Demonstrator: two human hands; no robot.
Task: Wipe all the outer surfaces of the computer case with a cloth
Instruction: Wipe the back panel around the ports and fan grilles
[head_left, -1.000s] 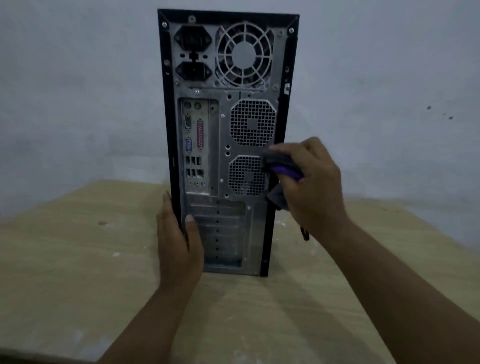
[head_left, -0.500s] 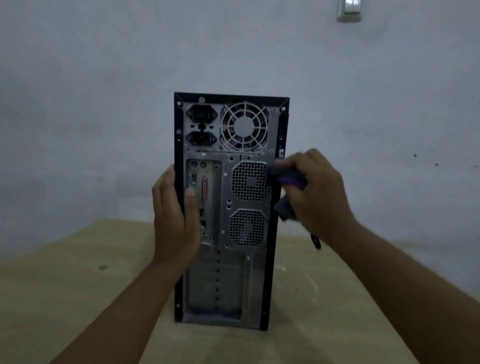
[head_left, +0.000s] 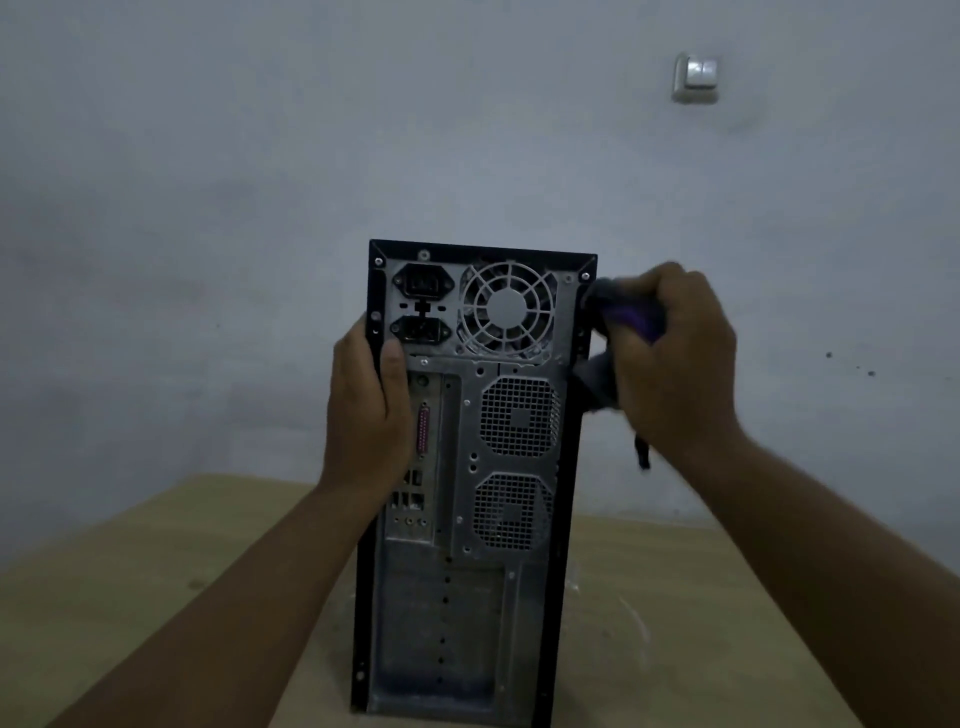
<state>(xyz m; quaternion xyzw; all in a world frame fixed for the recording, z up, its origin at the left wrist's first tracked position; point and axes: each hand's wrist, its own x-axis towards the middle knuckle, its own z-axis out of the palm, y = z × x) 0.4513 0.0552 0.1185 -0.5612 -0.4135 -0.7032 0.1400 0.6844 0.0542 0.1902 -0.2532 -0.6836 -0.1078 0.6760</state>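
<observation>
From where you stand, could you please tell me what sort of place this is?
Probably a plain room in a home or small workshop, though that is a guess: a bare painted wall with a light switch, and a wooden table bearing a computer case.

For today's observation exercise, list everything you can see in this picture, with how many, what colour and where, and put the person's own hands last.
computer case: one, black frame with a grey metal rear panel, upright on the table, rear towards the camera
cloth: one, dark grey and purple, against the case's upper right edge
table: one, light wood, under the case
wall: one, pale grey, behind the table
light switch: one, white, on the wall at upper right
left hand: one, grips the case's left edge, thumb on the rear panel
right hand: one, holds the bunched cloth
</observation>
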